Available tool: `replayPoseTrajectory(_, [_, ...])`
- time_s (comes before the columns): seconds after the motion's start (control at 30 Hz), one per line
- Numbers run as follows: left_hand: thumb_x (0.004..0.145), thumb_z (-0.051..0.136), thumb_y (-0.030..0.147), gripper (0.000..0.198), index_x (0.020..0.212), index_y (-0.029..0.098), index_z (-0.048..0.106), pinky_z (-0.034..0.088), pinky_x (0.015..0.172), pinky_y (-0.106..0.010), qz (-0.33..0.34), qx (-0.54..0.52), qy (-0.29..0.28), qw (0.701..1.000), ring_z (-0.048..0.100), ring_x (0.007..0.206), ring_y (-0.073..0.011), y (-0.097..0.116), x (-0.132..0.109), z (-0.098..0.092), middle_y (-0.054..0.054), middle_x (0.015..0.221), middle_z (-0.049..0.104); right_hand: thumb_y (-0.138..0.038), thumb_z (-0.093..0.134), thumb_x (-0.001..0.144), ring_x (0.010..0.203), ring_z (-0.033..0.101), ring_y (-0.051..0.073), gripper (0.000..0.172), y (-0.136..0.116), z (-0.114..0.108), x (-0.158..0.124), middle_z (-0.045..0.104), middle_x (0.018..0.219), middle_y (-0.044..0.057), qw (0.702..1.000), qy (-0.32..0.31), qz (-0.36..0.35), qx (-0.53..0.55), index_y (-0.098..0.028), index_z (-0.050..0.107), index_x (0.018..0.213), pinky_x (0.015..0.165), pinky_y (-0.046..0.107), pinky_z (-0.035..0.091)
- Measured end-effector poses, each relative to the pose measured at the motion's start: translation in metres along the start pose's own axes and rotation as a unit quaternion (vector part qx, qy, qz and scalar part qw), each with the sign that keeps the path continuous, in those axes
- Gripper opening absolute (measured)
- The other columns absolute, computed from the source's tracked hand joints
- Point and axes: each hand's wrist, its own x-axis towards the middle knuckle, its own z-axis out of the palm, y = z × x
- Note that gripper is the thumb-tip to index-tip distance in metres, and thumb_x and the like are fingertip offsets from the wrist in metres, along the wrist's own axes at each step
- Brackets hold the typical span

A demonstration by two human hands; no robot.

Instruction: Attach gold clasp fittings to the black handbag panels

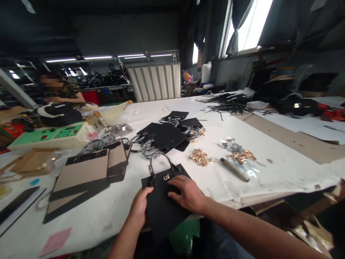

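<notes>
A black bag panel (164, 212) with a plastic-wrapped handle (159, 154) and a small gold metal fitting (166, 177) lies over the table's front edge. My left hand (140, 205) grips its left edge, thumb on top and the other fingers hidden beneath. My right hand (187, 192) rests on its upper right face, fingers apart, close to the gold fitting. Behind it is a pile of black panels (168, 136) with wrapped handles. Right of the panel lie small gold metal pieces (200, 157).
Panels with beige backs (83, 169) are stacked at left, near a green-topped machine (54, 133) and a cardboard box (35, 160). At right are a dark-tipped bar-shaped tool (234, 169) and more gold pieces (244, 157). Black strips (229, 102) lie farther back; a person (64, 90) sits at far left.
</notes>
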Motion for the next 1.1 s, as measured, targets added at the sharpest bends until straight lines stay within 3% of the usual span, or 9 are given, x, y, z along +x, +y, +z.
replayPoseTrajectory(0.13, [0.072, 0.070, 0.037, 0.076, 0.142, 0.018, 0.048, 0.055, 0.095, -0.043, 0.204, 0.283, 0.084, 0.933, 0.068, 0.107, -0.0313, -0.001, 0.017, -0.005, -0.015, 0.127, 0.066, -0.034, 0.066, 0.095, 0.099, 0.069, 0.020, 0.020, 0.020, -0.024, -0.002, 0.074, 0.106, 0.003, 0.999, 0.021, 0.022, -0.026, -0.027, 0.075, 0.111, 0.089, 0.030, 0.053])
replayPoseTrajectory(0.23, [0.074, 0.064, 0.053, 0.065, 0.127, 0.014, 0.061, 0.046, 0.109, -0.049, 0.298, 0.432, 0.121, 0.843, 0.061, 0.119, -0.0358, 0.001, 0.027, -0.009, -0.018, 0.129, 0.061, -0.032, 0.062, 0.096, 0.087, 0.071, 0.018, 0.019, 0.057, -0.058, -0.009, 0.074, 0.106, 0.003, 0.989, 0.074, 0.098, -0.087, -0.025, 0.075, 0.110, 0.080, 0.028, 0.054])
replayPoseTrajectory(0.33, [0.072, 0.062, 0.059, 0.055, 0.106, 0.016, 0.068, 0.045, 0.111, -0.049, 0.345, 0.481, 0.104, 0.799, 0.059, 0.119, -0.0358, 0.002, 0.034, -0.009, -0.017, 0.119, 0.063, -0.032, 0.059, 0.097, 0.081, 0.070, 0.017, 0.021, 0.098, -0.100, -0.019, 0.074, 0.109, 0.004, 0.961, 0.112, 0.182, -0.178, -0.025, 0.076, 0.108, 0.073, 0.028, 0.052])
replayPoseTrajectory(0.5, [0.064, 0.064, 0.063, 0.046, 0.084, 0.021, 0.068, 0.045, 0.108, -0.050, 0.348, 0.498, 0.107, 0.787, 0.060, 0.116, -0.0375, 0.007, 0.052, -0.012, -0.016, 0.114, 0.065, -0.033, 0.057, 0.097, 0.102, 0.067, 0.025, 0.026, 0.154, -0.175, -0.042, 0.071, 0.120, 0.007, 0.907, 0.161, 0.288, -0.261, -0.026, 0.076, 0.112, 0.076, 0.032, 0.050])
replayPoseTrajectory(0.67, [0.063, 0.063, 0.068, 0.049, 0.080, 0.022, 0.065, 0.048, 0.101, -0.047, 0.288, 0.476, 0.117, 0.823, 0.061, 0.115, -0.0366, 0.013, 0.054, -0.011, -0.014, 0.125, 0.064, -0.037, 0.065, 0.090, 0.105, 0.064, 0.027, 0.026, 0.190, -0.227, -0.073, 0.070, 0.122, 0.008, 0.881, 0.143, 0.362, -0.270, -0.028, 0.078, 0.112, 0.068, 0.030, 0.046])
replayPoseTrajectory(0.77, [0.067, 0.061, 0.069, 0.051, 0.085, 0.022, 0.062, 0.047, 0.098, -0.047, 0.260, 0.465, 0.150, 0.833, 0.062, 0.111, -0.0357, 0.012, 0.049, -0.003, -0.012, 0.126, 0.064, -0.032, 0.069, 0.086, 0.089, 0.065, 0.023, 0.017, 0.201, -0.234, -0.084, 0.074, 0.109, 0.006, 0.885, 0.114, 0.376, -0.250, -0.028, 0.080, 0.098, 0.063, 0.027, 0.041])
replayPoseTrajectory(0.9, [0.071, 0.061, 0.067, 0.044, 0.078, 0.023, 0.056, 0.045, 0.097, -0.044, 0.300, 0.475, 0.174, 0.808, 0.061, 0.101, -0.0325, 0.009, 0.045, 0.010, -0.009, 0.104, 0.064, -0.028, 0.070, 0.082, 0.081, 0.064, 0.021, 0.011, 0.204, -0.233, -0.086, 0.074, 0.099, 0.005, 0.888, 0.137, 0.380, -0.219, -0.024, 0.078, 0.087, 0.063, 0.027, 0.038])
replayPoseTrajectory(1.0, [0.075, 0.058, 0.064, 0.040, 0.073, 0.024, 0.050, 0.046, 0.089, -0.042, 0.330, 0.490, 0.174, 0.788, 0.060, 0.091, -0.0298, 0.008, 0.047, 0.014, -0.006, 0.086, 0.058, -0.037, 0.066, 0.086, 0.077, 0.065, 0.021, 0.019, 0.196, -0.233, -0.082, 0.074, 0.088, 0.006, 0.893, 0.177, 0.378, -0.167, -0.020, 0.075, 0.089, 0.063, 0.028, 0.042])
replayPoseTrajectory(1.1, [0.075, 0.058, 0.056, 0.033, 0.082, 0.023, 0.054, 0.047, 0.082, -0.042, 0.270, 0.465, 0.202, 0.819, 0.061, 0.086, -0.0295, 0.010, 0.048, 0.016, -0.005, 0.082, 0.059, -0.049, 0.058, 0.093, 0.071, 0.067, 0.019, 0.032, 0.174, -0.223, -0.072, 0.075, 0.083, 0.005, 0.908, 0.191, 0.362, -0.090, -0.020, 0.071, 0.099, 0.062, 0.027, 0.047])
